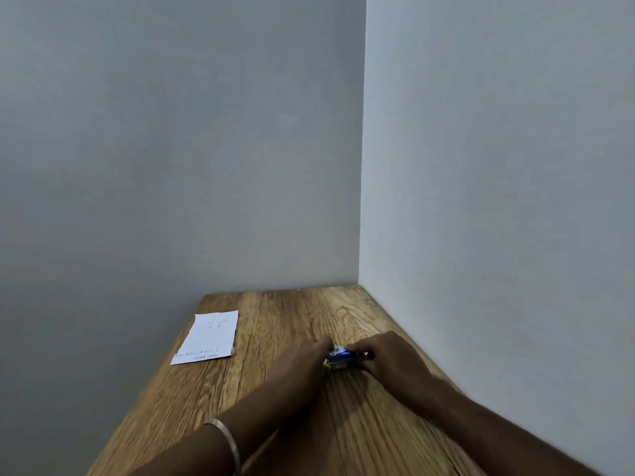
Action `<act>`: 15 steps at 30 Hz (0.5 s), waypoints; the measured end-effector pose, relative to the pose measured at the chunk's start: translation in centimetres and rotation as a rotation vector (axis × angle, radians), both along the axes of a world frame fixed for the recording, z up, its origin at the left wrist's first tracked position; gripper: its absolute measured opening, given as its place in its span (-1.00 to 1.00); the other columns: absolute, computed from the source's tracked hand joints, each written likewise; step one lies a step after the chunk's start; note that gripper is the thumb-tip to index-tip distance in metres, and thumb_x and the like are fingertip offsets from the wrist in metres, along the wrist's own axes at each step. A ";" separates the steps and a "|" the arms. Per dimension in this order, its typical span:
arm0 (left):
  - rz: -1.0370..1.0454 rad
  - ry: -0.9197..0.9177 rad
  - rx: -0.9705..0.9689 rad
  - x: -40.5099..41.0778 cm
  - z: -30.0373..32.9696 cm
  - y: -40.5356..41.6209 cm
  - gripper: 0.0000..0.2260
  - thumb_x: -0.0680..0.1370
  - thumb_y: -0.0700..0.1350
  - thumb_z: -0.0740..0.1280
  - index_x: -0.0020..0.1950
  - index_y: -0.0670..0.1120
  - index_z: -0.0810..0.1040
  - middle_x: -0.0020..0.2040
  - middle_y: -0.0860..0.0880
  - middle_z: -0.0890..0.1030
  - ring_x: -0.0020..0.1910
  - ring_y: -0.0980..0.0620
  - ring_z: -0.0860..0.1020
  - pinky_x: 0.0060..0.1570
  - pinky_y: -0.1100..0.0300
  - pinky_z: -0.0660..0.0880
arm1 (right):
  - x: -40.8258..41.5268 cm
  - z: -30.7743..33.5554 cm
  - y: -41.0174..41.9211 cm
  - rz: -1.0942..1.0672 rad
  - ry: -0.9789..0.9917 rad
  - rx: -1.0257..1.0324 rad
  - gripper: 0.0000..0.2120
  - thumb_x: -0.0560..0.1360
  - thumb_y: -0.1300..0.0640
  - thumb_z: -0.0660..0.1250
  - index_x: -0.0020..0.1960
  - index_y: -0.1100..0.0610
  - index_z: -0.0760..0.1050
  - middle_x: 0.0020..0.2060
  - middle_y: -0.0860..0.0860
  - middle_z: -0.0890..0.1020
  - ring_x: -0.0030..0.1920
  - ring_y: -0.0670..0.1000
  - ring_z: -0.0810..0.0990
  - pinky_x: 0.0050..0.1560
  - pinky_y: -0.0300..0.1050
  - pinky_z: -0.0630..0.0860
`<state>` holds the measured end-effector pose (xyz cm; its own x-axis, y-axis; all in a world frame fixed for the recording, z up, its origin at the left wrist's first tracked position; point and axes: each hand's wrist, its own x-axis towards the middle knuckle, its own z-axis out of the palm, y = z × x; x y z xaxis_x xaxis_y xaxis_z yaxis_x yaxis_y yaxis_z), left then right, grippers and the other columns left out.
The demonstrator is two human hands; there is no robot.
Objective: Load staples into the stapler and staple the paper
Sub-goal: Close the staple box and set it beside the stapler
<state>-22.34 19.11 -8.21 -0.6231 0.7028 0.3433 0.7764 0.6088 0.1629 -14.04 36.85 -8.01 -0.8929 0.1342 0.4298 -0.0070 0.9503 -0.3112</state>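
A small blue and white box (340, 359), seemingly a staple box, rests on the wooden table (275, 324) near the right wall. My left hand (302, 364) grips its left end and my right hand (386, 355) closes on its right end, where a bit of red and metal shows. Both hands hide most of the box. A stapler cannot be made out. A white sheet of paper (208, 338) with printed lines along its near edge lies flat at the table's left side, well apart from the hands.
The table sits in a corner: a grey wall (171, 149) runs along its left and far side, and a paler wall (498, 166) closes the right side. A metal bangle (225, 441) circles my left wrist.
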 end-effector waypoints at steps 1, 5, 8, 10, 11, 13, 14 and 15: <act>-0.007 0.005 -0.002 -1.0 0.0 0.5 -0.74 0.59 -0.08 0.28 0.28 0.00 0.42 0.12 -0.06 0.61 -0.02 -0.01 0.59 0.00 0.01 0.60 | -1.1 0.0 0.5 0.000 0.005 0.005 -0.69 0.52 0.03 0.41 0.26 -0.13 0.59 0.10 -0.09 0.71 0.04 -0.12 0.64 -0.10 -0.35 0.39; -0.017 0.050 0.012 -4.7 0.1 2.3 -0.72 0.61 -0.09 0.27 0.32 -0.03 0.40 0.17 -0.09 0.58 -0.06 0.04 0.54 -0.15 0.21 0.49 | -5.2 -0.2 2.4 0.001 0.036 0.008 -0.70 0.52 0.03 0.41 0.25 -0.14 0.60 0.10 -0.09 0.72 0.04 -0.11 0.64 -0.02 -0.25 0.49; -0.013 0.064 0.018 -7.3 -0.2 3.5 -0.70 0.61 -0.12 0.28 0.34 -0.05 0.39 0.19 -0.11 0.58 -0.05 0.02 0.55 -0.12 0.17 0.53 | -8.3 -0.5 3.6 -0.007 0.050 0.024 -0.69 0.51 0.03 0.42 0.25 -0.16 0.59 0.10 -0.10 0.71 0.04 -0.10 0.65 0.03 -0.18 0.54; 0.001 0.093 0.007 -9.0 -0.2 4.2 -0.69 0.61 -0.13 0.28 0.35 -0.07 0.38 0.18 -0.13 0.58 -0.04 -0.01 0.56 -0.08 0.12 0.56 | -10.3 -0.7 4.2 -0.008 0.068 0.030 -0.69 0.51 0.03 0.42 0.24 -0.16 0.60 0.09 -0.11 0.72 0.03 -0.10 0.64 0.01 -0.18 0.52; 0.003 0.114 0.002 -10.0 -0.3 4.5 -0.68 0.61 -0.13 0.28 0.36 -0.07 0.37 0.17 -0.13 0.58 -0.08 0.00 0.54 -0.13 0.13 0.54 | -11.2 -0.9 4.4 -0.007 0.075 0.032 -0.69 0.50 0.04 0.42 0.24 -0.16 0.60 0.09 -0.12 0.72 0.02 -0.10 0.65 0.00 -0.18 0.52; 0.016 0.167 -0.014 -11.8 -0.5 5.2 -0.67 0.60 -0.14 0.29 0.36 -0.08 0.36 0.14 -0.14 0.59 -0.16 0.03 0.47 -0.23 0.18 0.43 | -13.0 -1.1 4.9 -0.008 0.087 0.031 -0.69 0.50 0.05 0.41 0.24 -0.15 0.60 0.08 -0.11 0.72 0.02 -0.09 0.65 0.02 -0.13 0.54; 0.022 0.186 -0.018 -12.7 -0.6 5.5 -0.68 0.60 -0.14 0.28 0.35 -0.08 0.36 0.12 -0.14 0.60 -0.19 0.02 0.46 -0.26 0.17 0.41 | -13.8 -1.1 5.1 -0.010 0.094 0.028 -0.69 0.50 0.06 0.41 0.24 -0.14 0.60 0.08 -0.10 0.72 0.02 -0.08 0.65 0.02 -0.11 0.55; 0.030 0.202 -0.020 -13.4 -0.7 5.8 -0.70 0.60 -0.15 0.28 0.33 -0.08 0.37 0.10 -0.14 0.60 -0.19 -0.01 0.50 -0.28 0.14 0.44 | -14.5 -1.1 5.3 -0.014 0.104 0.026 -0.69 0.50 0.06 0.41 0.23 -0.14 0.61 0.08 -0.09 0.72 0.03 -0.07 0.65 0.02 -0.09 0.56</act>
<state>-35.75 24.90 -8.90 -0.5633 0.6933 0.4496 0.7738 0.6334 -0.0074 -28.57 42.17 -9.15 -0.8415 0.1334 0.5235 -0.0250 0.9584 -0.2843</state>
